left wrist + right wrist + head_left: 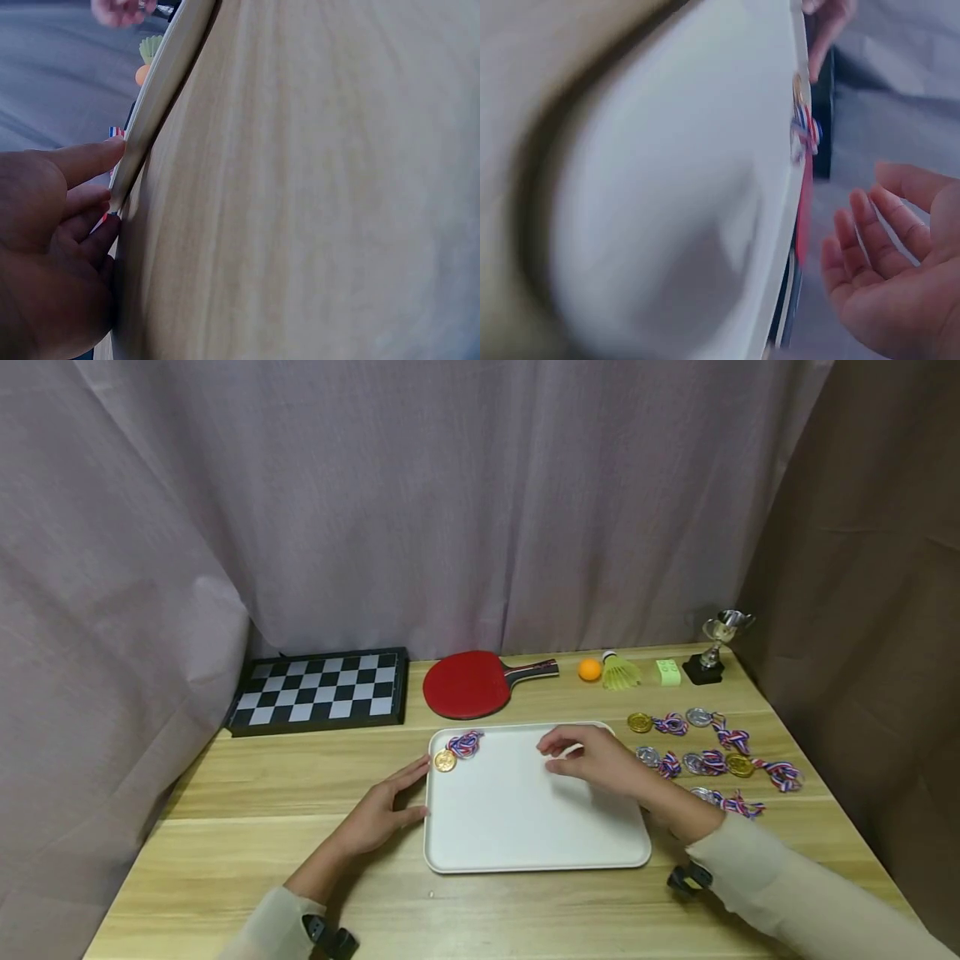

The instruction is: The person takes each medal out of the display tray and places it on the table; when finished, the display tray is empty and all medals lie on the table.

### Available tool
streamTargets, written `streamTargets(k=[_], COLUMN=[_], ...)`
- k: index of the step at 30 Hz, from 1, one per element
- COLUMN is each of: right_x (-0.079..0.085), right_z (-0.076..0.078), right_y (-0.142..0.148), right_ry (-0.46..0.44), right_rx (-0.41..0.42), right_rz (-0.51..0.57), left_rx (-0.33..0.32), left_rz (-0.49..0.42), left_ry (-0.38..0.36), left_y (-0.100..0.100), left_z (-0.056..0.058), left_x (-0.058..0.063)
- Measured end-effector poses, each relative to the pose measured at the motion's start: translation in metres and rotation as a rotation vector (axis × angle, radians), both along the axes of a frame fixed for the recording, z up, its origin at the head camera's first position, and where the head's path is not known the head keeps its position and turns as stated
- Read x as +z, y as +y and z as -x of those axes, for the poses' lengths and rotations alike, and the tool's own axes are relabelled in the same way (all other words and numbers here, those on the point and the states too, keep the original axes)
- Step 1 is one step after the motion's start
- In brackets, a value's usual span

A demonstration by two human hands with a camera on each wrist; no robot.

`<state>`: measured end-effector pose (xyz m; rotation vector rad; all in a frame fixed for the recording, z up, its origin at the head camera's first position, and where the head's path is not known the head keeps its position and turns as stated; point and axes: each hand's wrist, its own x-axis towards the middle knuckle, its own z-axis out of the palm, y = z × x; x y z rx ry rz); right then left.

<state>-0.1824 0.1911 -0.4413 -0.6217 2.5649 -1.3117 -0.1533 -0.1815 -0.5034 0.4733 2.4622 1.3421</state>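
A white tray (525, 827) lies on the table in the head view. My left hand (378, 814) rests at the tray's left edge, its fairly straight fingers and thumb touching the rim. The left wrist view shows these fingertips (112, 154) against the tray's side. A gold medal (445, 761) with a bundled red, white and blue ribbon (464, 744) sits in the tray's far left corner. Above the right part of the tray hovers my right hand (600, 760), its fingers loosely bent. In the right wrist view this hand (900, 270) is empty, palm showing.
Several gold and silver medals (705, 763) with ribbons lie right of the tray. Along the back stand a chessboard (318, 689), a red table tennis paddle (467, 685), an orange ball (590, 669), a yellow shuttlecock (620, 672), a green block (668, 672) and a small trophy (716, 643).
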Motion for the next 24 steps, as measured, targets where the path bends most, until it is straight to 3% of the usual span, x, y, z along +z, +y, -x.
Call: streamTargets(k=[6,13,24], right_x=[-0.007,-0.016,-0.041], right_z=[0.020,0.041,0.055], right_y=[-0.061,-0.111,-0.139], right_ry=[-0.020,0.048,0.158], right_rx=[0.111,0.239,0.189], right_rz=[0.007,-0.004,-0.176], left_rx=[-0.015,-0.035,-0.038], left_rz=[-0.015,-0.036,-0.030], left_ry=[0.022,0.053,0.066], left_y=[-0.001,-0.002,-0.003], left_z=[0.000,0.001,0.001], left_x=[-0.001,-0.003,-0.004])
